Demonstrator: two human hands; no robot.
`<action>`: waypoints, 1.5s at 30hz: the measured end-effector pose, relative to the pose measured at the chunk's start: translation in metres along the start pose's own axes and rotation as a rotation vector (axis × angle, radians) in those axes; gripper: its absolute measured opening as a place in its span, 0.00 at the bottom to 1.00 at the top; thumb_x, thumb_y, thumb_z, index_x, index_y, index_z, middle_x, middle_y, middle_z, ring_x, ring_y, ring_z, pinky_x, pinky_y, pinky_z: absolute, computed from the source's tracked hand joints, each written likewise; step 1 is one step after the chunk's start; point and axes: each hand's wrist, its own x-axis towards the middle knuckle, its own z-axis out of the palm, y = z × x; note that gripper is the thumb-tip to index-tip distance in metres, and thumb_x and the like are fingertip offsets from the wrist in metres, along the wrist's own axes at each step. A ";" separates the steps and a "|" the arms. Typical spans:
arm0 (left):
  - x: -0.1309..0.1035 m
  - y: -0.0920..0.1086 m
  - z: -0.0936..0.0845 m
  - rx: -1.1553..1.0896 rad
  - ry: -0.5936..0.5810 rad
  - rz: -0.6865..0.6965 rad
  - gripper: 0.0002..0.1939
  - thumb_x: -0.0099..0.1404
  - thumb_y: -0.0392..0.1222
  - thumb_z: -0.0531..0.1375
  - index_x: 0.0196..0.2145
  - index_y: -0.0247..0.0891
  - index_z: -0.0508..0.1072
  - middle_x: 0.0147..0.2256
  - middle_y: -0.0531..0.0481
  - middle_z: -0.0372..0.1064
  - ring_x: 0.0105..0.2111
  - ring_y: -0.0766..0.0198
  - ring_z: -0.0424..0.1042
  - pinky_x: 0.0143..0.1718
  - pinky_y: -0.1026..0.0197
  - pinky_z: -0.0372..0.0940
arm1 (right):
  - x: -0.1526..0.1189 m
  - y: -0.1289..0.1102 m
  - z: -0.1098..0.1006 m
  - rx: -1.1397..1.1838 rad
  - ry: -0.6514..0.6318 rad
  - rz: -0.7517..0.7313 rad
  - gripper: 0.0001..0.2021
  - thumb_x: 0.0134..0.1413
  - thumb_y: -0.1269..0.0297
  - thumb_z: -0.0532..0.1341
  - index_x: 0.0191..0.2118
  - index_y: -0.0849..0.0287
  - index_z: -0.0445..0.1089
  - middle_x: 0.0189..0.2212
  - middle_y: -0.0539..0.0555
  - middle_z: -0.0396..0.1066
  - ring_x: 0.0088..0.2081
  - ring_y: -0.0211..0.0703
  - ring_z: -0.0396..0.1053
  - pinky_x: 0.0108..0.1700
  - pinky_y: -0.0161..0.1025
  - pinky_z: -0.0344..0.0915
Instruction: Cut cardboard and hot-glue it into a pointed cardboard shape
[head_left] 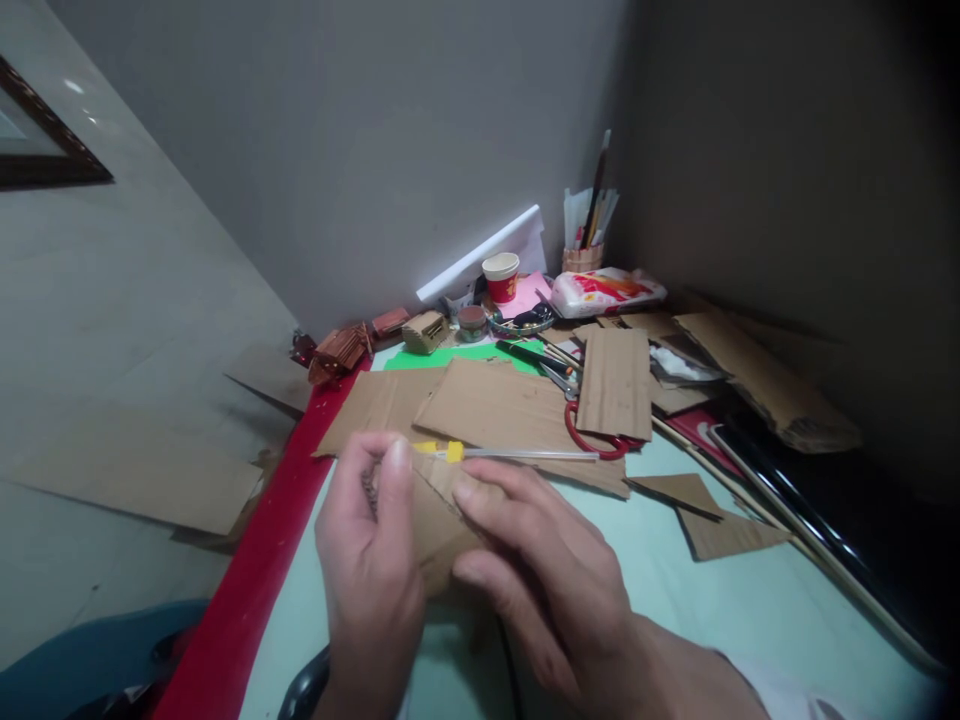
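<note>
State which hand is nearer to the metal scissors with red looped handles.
Right. The right hand is on the near side of the scissors, slightly to their left; the left hand is clearly farther left of them.

Cardboard (436,535) partly behind right grip (551,555)

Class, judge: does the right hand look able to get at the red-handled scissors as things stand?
Likely yes: the red handle lies partly exposed beyond the right hand, though a rectangular cardboard piece overlaps it and the hand must first leave the held cardboard.
</note>
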 end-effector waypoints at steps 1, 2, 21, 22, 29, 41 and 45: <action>0.000 0.000 0.000 0.003 -0.003 -0.002 0.11 0.70 0.47 0.59 0.30 0.43 0.68 0.26 0.56 0.63 0.28 0.64 0.64 0.29 0.62 0.59 | -0.001 0.000 0.000 -0.004 -0.002 0.000 0.13 0.68 0.75 0.58 0.56 0.68 0.65 0.46 0.64 0.76 0.51 0.50 0.73 0.52 0.43 0.74; 0.000 0.000 0.000 0.007 -0.004 -0.003 0.11 0.71 0.47 0.59 0.30 0.43 0.68 0.26 0.56 0.63 0.28 0.64 0.63 0.29 0.62 0.59 | -0.001 0.000 0.001 -0.006 -0.002 0.005 0.14 0.68 0.75 0.57 0.57 0.68 0.65 0.47 0.64 0.75 0.51 0.49 0.73 0.52 0.43 0.73; -0.001 -0.005 -0.002 0.028 -0.004 0.011 0.12 0.72 0.48 0.58 0.31 0.43 0.68 0.26 0.58 0.61 0.27 0.67 0.60 0.27 0.63 0.57 | 0.007 -0.007 0.006 -0.054 0.099 0.019 0.10 0.65 0.76 0.61 0.50 0.69 0.74 0.45 0.62 0.79 0.47 0.48 0.76 0.48 0.42 0.73; -0.002 -0.005 -0.001 0.026 -0.005 0.010 0.12 0.72 0.48 0.58 0.31 0.43 0.68 0.26 0.58 0.61 0.27 0.67 0.60 0.27 0.63 0.57 | 0.007 -0.008 0.006 -0.044 0.103 0.030 0.10 0.64 0.77 0.61 0.50 0.71 0.74 0.45 0.63 0.79 0.48 0.48 0.75 0.48 0.42 0.73; -0.004 -0.007 -0.001 0.000 -0.004 -0.015 0.13 0.72 0.49 0.58 0.31 0.43 0.68 0.25 0.58 0.60 0.26 0.68 0.59 0.26 0.64 0.56 | 0.004 -0.008 0.007 0.005 0.113 0.067 0.11 0.62 0.80 0.60 0.49 0.73 0.74 0.46 0.65 0.77 0.49 0.45 0.75 0.51 0.40 0.72; -0.008 -0.002 0.005 -0.116 0.048 -0.092 0.11 0.70 0.48 0.61 0.30 0.43 0.69 0.25 0.59 0.62 0.24 0.70 0.63 0.23 0.70 0.60 | 0.004 -0.005 0.006 0.064 0.126 0.078 0.13 0.60 0.81 0.62 0.49 0.72 0.74 0.45 0.66 0.78 0.47 0.49 0.76 0.47 0.44 0.76; -0.010 0.004 0.009 -0.113 0.098 -0.100 0.11 0.70 0.44 0.59 0.29 0.43 0.69 0.24 0.59 0.62 0.23 0.71 0.63 0.24 0.73 0.59 | 0.005 -0.005 0.007 0.059 0.110 0.057 0.12 0.59 0.82 0.62 0.48 0.72 0.75 0.43 0.66 0.79 0.46 0.50 0.76 0.46 0.44 0.76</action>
